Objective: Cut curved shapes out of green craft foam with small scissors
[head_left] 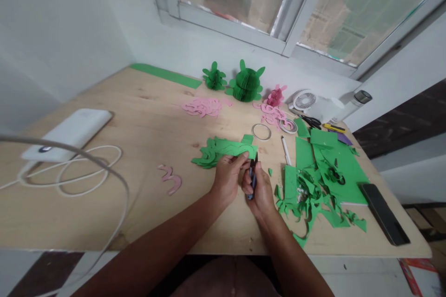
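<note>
My left hand [228,176] pinches a green paper strip [232,147] near its right end, and a curved line shows on the strip. In my right hand [260,189] is a tool with a blue-grey handle and dark tip, which looks like a pair of scissors [252,181]. Its tip meets the strip's right end, while the fingers partly hide the handle. Beside and behind the strip lies a pile of wavy green paper cut-outs [207,153]. A pink wavy paper piece [171,179] rests apart, left of my hands.
Green paper scraps [310,195], a pen [285,150] and a phone [384,213] lie to the right. Farther back are pink cut-outs [202,106], green paper figures [247,84], tape rolls and a fan [304,100]. A white power bank [69,132] with a looping cable occupies the left.
</note>
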Available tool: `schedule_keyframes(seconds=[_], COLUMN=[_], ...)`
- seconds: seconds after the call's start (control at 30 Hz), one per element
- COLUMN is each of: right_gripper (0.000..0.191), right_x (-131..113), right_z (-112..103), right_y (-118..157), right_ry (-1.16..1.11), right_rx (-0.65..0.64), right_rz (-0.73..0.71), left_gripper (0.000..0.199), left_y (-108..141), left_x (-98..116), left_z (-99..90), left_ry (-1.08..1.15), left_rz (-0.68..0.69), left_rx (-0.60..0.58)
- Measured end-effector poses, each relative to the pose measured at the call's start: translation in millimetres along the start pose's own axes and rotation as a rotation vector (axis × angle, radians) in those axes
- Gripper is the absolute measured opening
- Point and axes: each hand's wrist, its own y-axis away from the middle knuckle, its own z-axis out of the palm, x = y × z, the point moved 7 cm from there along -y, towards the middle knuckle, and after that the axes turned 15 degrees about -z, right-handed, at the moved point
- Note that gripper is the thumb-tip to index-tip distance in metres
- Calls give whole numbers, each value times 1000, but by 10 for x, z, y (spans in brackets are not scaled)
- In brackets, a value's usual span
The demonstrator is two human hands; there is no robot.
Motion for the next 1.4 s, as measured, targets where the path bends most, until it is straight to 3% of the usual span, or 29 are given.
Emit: schedule_keyframes(seconds=[0.5, 1.4], right_gripper=[46, 40], right_x=[-15, 11], right_z=[20, 14], right_y=[5, 7], right_ry=[58, -57], right_rx=[-11, 11], right_rz=[0, 7], left_gripper=[20, 20], left_y=[-1, 24], left_x=[-9, -17], left_z=[-9, 5], left_ry=[66, 113], left_rz=[-15, -30], left_rx=[5, 4])
